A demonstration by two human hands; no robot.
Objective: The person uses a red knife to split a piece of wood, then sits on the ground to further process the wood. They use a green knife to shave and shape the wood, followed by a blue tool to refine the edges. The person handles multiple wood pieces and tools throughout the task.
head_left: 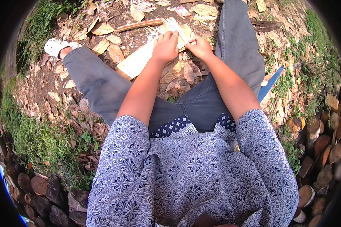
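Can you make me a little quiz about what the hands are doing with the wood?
1. True or false: both hands touch the plank.
2. What covers the ground around the plank? A) snow B) dry leaves C) sand
3. Fill in: cut logs are stacked at the person's right and lower ____.

Key:
1. True. The left hand rests on it and the right hand grips its far end.
2. B
3. left
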